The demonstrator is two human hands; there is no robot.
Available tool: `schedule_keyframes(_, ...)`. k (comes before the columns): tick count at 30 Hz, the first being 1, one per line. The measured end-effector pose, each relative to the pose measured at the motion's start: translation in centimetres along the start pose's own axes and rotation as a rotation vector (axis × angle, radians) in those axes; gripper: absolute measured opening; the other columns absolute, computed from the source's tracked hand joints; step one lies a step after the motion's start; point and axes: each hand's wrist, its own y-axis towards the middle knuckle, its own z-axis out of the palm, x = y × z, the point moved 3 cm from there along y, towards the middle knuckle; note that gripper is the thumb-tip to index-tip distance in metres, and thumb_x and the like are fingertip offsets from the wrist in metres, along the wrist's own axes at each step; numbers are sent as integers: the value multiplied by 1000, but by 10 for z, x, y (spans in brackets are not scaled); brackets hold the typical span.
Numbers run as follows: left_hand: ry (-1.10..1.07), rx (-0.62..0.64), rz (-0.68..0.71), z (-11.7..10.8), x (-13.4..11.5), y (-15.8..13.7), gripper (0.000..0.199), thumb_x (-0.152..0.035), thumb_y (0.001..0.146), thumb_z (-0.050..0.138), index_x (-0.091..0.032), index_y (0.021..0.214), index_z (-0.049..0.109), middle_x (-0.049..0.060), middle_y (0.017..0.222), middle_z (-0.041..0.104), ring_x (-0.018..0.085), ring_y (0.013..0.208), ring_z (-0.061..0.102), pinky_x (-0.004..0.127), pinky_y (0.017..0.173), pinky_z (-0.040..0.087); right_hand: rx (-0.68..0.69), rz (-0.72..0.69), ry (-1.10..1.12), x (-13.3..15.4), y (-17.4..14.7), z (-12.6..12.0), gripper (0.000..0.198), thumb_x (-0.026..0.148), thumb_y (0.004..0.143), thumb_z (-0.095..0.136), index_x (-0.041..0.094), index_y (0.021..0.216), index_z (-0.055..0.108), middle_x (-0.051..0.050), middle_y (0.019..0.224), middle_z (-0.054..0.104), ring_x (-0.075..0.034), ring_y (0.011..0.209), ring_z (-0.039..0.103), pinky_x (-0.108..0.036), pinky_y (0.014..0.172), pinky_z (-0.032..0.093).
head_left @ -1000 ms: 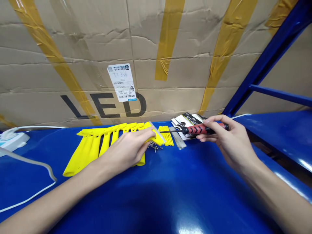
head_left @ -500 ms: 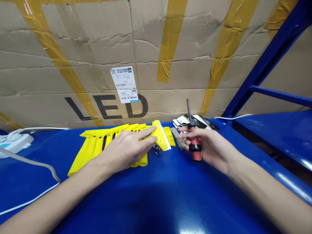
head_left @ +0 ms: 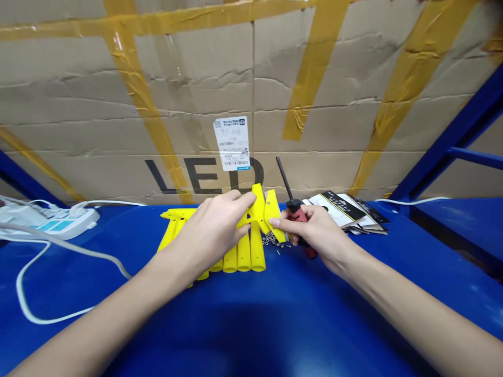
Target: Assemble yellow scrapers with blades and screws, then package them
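Note:
My left hand [head_left: 220, 222] is over a row of yellow scraper handles [head_left: 243, 256], its thumb and fingers closed around the flat head of the rightmost one [head_left: 258, 207]. My right hand [head_left: 314, 228] grips a screwdriver [head_left: 297, 212] with a red and black handle, its dark shaft pointing up and slightly left. Between that hand's thumb and fingers is also a yellow scraper plate [head_left: 272, 212] with a pale edge along its right side. The two yellow pieces are close together; whether they touch I cannot tell. Small screws and nuts [head_left: 270, 239] lie just below them.
Printed cards [head_left: 341, 207] are piled behind my right hand. At the left stands a white power strip [head_left: 74, 222] with cables [head_left: 106, 256] running over the blue table [head_left: 251, 324]. A large taped cardboard box [head_left: 188, 104] rises behind, beside a blue metal frame [head_left: 440, 136].
The yellow plate has passed from my left hand into my right, which still holds the screwdriver. My left hand has moved onto a handle's head. The view has turned left.

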Motion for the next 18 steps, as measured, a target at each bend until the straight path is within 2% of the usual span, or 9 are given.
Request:
schedule_keyframes(3,-22,-6,-161,-20,28,-1,33,-36,87,66,-22,114,52,3,80,67,24,71,65,31,60,42,-15,9,77,-4,8,15,38,41,63,88,18,72,59,7,49,51,-8,45,45,-23,47,37)
schedule_keyframes(6,-20,-7,-254,-33,48,-4,44,-43,89,61,-22,123,45,0,68,64,22,61,62,31,56,39,-34,79,92,-13,13,26,40,43,65,87,19,72,56,7,49,50,-8,46,46,-22,42,31)
schedule_keyframes(8,13,-2,-285,-32,54,-6,44,-43,91,55,-21,127,42,1,68,64,23,60,61,31,55,38,-25,127,84,-19,14,33,41,45,65,86,21,71,54,6,50,51,-9,45,46,-21,38,27)
schedule_keyframes(11,47,69,-298,-14,59,-5,37,-38,92,50,-21,125,47,7,78,68,24,66,63,33,58,41,-18,156,75,-23,15,39,41,48,66,85,21,72,55,6,50,49,-10,45,45,-21,34,23)
schedule_keyframes(14,63,176,-319,14,67,-4,36,-37,87,55,-20,119,56,12,93,70,28,79,67,36,64,44,-21,168,79,-25,15,41,40,48,67,85,21,76,57,7,51,49,-10,46,45,-20,33,24)
schedule_keyframes(18,58,195,-338,31,77,-2,31,-38,84,59,-19,107,64,15,94,72,31,83,68,37,65,45,-12,192,68,-26,14,36,41,51,68,83,22,73,55,7,50,48,-9,44,44,-20,34,23)
